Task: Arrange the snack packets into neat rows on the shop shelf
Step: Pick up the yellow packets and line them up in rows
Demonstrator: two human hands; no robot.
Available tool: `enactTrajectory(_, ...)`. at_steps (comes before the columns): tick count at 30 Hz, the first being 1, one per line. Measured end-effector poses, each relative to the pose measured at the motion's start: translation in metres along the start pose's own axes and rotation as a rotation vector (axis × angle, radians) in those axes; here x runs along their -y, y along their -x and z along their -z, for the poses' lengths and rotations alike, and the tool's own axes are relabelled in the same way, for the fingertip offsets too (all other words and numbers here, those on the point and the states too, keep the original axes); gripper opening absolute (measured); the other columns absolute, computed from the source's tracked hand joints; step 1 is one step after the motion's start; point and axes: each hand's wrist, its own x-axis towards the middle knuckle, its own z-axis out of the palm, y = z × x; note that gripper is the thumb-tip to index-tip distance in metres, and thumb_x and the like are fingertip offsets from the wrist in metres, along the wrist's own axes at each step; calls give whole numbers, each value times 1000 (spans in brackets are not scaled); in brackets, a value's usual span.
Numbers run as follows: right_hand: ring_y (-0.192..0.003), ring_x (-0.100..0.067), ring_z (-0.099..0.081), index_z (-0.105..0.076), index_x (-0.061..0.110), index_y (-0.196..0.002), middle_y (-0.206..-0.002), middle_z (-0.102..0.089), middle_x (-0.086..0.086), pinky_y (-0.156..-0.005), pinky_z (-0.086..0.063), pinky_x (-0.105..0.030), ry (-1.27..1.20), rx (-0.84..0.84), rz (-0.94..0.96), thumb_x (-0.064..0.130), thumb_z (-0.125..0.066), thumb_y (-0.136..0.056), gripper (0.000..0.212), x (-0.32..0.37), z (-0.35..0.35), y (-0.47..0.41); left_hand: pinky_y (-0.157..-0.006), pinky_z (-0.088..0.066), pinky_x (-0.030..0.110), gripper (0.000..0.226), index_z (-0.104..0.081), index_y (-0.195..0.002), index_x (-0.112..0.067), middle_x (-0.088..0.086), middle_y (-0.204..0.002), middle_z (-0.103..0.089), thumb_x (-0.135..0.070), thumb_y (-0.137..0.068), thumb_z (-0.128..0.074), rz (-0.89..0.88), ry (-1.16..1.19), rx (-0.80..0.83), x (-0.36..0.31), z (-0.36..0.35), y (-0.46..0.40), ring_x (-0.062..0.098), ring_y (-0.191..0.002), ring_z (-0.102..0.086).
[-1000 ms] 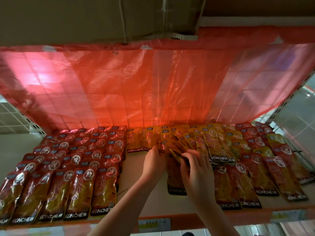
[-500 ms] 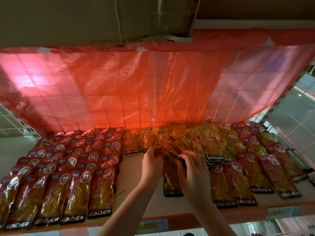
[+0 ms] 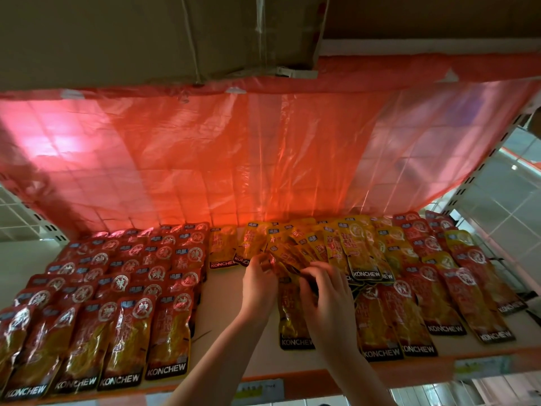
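Landmark: bare shelf (image 3: 225, 312) strip mid-frame, running front to back.

Left of strip: red packets (image 3: 117, 291) laid flat in 5 overlapping rows, logos facing out, edges lined up. Looks finished, shingled probably so each label shows.

Back end of strip: 1 lone yellow packet (image 3: 221, 249) flat, just beside red block's back corner. Likely start of a new yellow row.

Right edge of strip: left hand (image 3: 257, 284) reaching in, fingers curled, pinching near end of fanned yellow packets (image 3: 295, 253). Seems to steady the fan while it gets spread.

Just right of that: right hand (image 3: 328, 300), fingers bent down over same fan, tips on packet edges. Grip looks like a pinch, but exact packet held hidden under fingers. 1 yellow packet (image 3: 292, 320) lying lengthwise under the right hand toward shelf front.

Further right of strip: loose yellow fan overlaps askew, not yet in rows; this is the part being worked. Beyond it, mixed red packets (image 3: 456, 291) in rough rows to shelf's right end.

Behind everything: red plastic sheet (image 3: 263, 159) hanging as backdrop; cardboard box (image 3: 146, 33) overhead.
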Motion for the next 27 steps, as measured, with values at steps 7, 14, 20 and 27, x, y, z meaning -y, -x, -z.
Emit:
enactTrajectory(7, -101, -11, -55, -63, 14, -99, -104, -59, 4, -85, -48, -27, -57, -20, -18, 33, -47, -91, 27, 0, 0, 0, -73, -57, 38, 19, -54, -103, -17, 6, -96, -66, -6, -89, -49, -12, -25, -50, -4, 3, 4, 19, -86, -65)
enactTrajectory(14, -101, -12, -54, -62, 14, -99, -104, -59, 3, -84, -48, -31, -79, -18, -39, 34, -45, -91, 27, 1, 2, -1, -78, -56, 44, 31, -59, -105, -15, 5, -98, -67, -6, -78, -46, -46, -176, 6, -5, -6, -5, 20, -89, -64)
enactTrajectory(20, -97, -14, -57, -62, 12, -98, -101, -60, 2, -80, -52, -33, -74, -59, -44, 31, -47, -93, 25, 1, 4, -4, -83, -53, 44, 33, -54, -117, -13, 7, -107, -63, -5, -86, -48, -133, -285, -7, -8, -8, -9, 25, -99, -60)
enactTrajectory(27, -94, -16, -58, -62, 9, -99, -99, -61, 1, -76, -54, -37, -32, -92, -63, 12, -63, -86, 13, -5, 7, -7, -101, -38, 40, 42, -45, -134, -11, 10, -132, -47, -10, -91, -44, -260, -471, -30, -7, -10, -13, 26, -122, -43)
